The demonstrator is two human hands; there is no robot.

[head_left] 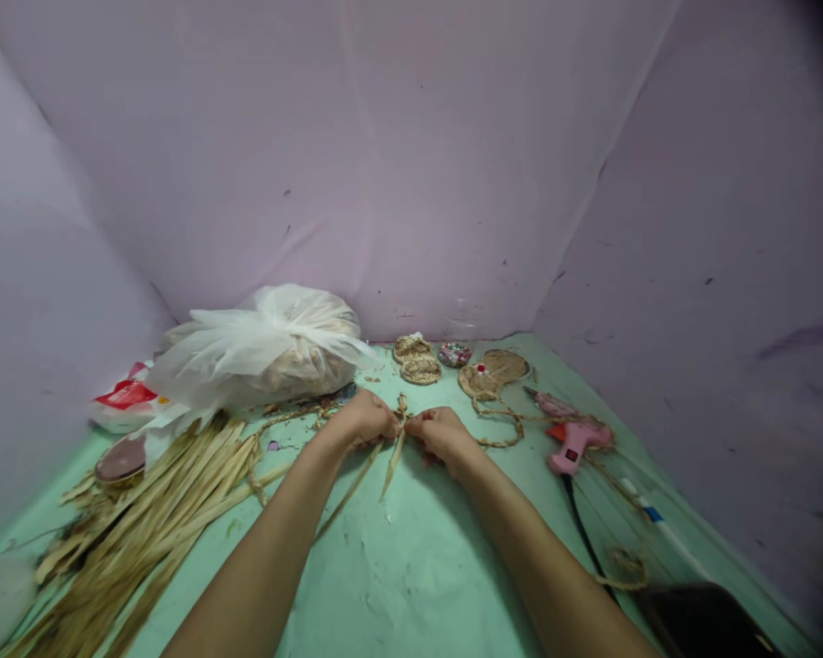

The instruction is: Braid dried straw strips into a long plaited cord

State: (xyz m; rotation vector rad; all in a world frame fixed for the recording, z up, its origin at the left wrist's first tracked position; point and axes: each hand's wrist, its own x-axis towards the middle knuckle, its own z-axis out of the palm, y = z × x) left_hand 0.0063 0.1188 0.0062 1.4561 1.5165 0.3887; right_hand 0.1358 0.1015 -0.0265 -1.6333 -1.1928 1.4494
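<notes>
My left hand point(368, 419) and my right hand point(442, 433) meet near the middle of the table, fingers closed in pinches. Between them they hold a thin braid point(402, 404) of dried leaf strips, its plaited end pointing away from me. Loose strip ends point(393, 468) hang toward me below the fingers, and one long strip runs under my left wrist. The fingertips partly hide the crossing of the strips. To the left lies a large bundle of flat dried leaf strips point(171, 512).
A knotted white plastic bag point(281, 343) stands back left. Coiled woven pieces point(422, 368), a container of colourful beads point(454, 355) and a flat woven piece point(504, 367) sit at the back. On the right are a pink glue gun point(576, 440), a pen point(665, 525) and a dark phone-like object point(706, 621).
</notes>
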